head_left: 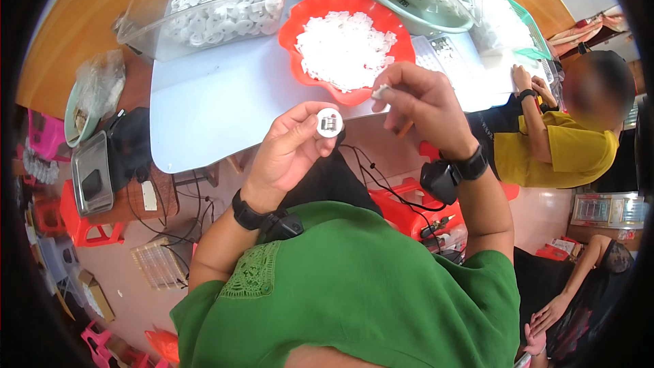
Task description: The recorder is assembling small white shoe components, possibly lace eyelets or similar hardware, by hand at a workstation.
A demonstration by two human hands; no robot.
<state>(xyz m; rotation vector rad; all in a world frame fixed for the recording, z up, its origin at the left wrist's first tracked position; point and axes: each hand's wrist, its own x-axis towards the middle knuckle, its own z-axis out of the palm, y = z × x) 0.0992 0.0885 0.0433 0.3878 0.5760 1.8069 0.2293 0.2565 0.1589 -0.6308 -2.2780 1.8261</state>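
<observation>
Largest of all, a pale blue tabletop [218,95] in front of the body, with a rounded corner at the left. Beside its right end, another person [558,153] in a yellow shirt. At the back left of the tabletop, a clear plastic tub [160,34], filled high with round white parts [231,0]. To the right of this tub, a red bowl [289,37] with wavy rim, and inside it a heap of small white bits [347,48]. Next in size, the right hand [429,105], raised by the near right rim of the bowl, thumb and fingertips pinched together; then the left hand [286,146], near the front edge, closed firmly. Between its thumb and fingers, a white disc [330,123], face toward the head, with a metallic part in the middle. Smallest, in the right-hand pinch, a pale piece [381,92], apart from the disc; too small to tell its exact shape.
</observation>
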